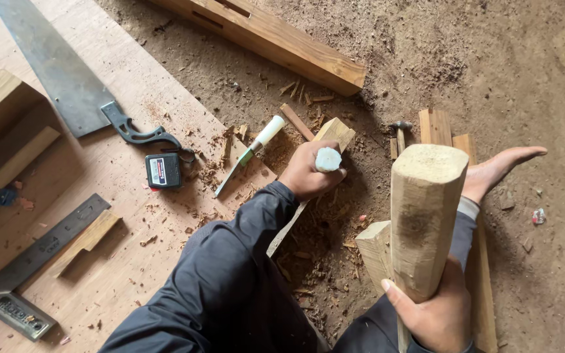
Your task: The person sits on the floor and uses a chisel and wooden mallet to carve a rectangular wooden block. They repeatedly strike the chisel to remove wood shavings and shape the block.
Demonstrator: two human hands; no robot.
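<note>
- Left hand (307, 171), centre of the frame: clamped round a chisel handle (327, 159), of which only the pale butt end shows above the fist; the blade is hidden below the hand
- Right hand (438, 312), lower right of the frame: clamped round the lower part of a wooden mallet (424, 212), a thick, faceted block raised close to the camera, head uppermost
- The hands are well apart; the mallet head stands to the right of the chisel butt and is not touching it
- Workpiece: a narrow wooden strip (330, 135) runs from just above the left hand down towards the lower centre, lying on the dirt floor (492, 65); a bare foot (498, 168) at the right edge rests on boards (436, 125) beside it
- Work done, as judged: loose chips and shavings (318, 255) lie thick around and below the strip, so some cutting appears complete
- Work left, as judged: the cut itself is hidden by the fist, so depth and finish cannot be told; with chisel set and mallet raised, chopping looks to be in progress and not finished
- Idle tools on the plywood sheet (119, 261) at left: a second chisel with a white handle (250, 153), a tape measure (163, 170), a handsaw (67, 72) at upper left, a try square (34, 268) at lower left
- A long beam with slots (276, 39) lies across the top centre; a small hammer (399, 129) lies just above the boards
</note>
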